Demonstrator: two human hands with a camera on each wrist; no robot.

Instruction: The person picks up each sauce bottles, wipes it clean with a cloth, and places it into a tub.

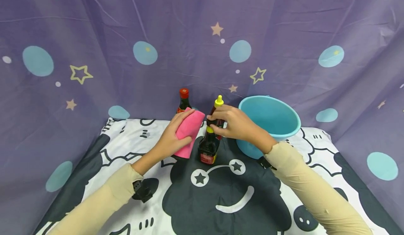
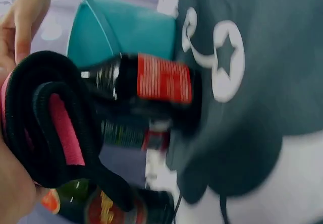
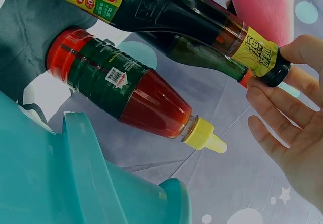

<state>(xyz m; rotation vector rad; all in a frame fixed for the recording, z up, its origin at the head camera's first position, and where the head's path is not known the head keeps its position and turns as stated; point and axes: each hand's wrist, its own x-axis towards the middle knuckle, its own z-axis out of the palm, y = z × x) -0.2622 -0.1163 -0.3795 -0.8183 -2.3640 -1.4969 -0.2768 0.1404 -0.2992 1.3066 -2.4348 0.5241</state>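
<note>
Two hands at work: pink roll in the left, dark bottle by its cap in the right

From my remote seat, the head view gives me the left hand [image 1: 170, 136] wrapped around a pink roll [image 1: 190, 131], thumb on the near side, fingers clamped on it. Roll tilts; my left wrist feed shows its end, black outer layer folded over pink. Right hand [image 1: 235, 122]: fingers and thumb pinch the black cap [image 3: 276, 73] of a dark bottle [image 1: 208, 147], other fingers spread apart. Bottle is roughly upright, just beside the roll, over the printed sheet [image 1: 195, 224]; I can't tell if its base touches. Label on its neck [image 3: 257, 51] is yellow.

Other stuff I log: sauce bottle with yellow nozzle [image 3: 156, 103], partly hidden behind the right hand in the head view, between dark bottle and blue bucket [image 1: 249, 149]. Red-capped bottle [image 1: 184, 101] behind the roll, lower part blocked. Purple curtain [image 1: 189, 10] behind everything, stars and blue ovals on it. Both arms in beige sleeves [image 1: 101, 196], dark devices at the wrists.
</note>
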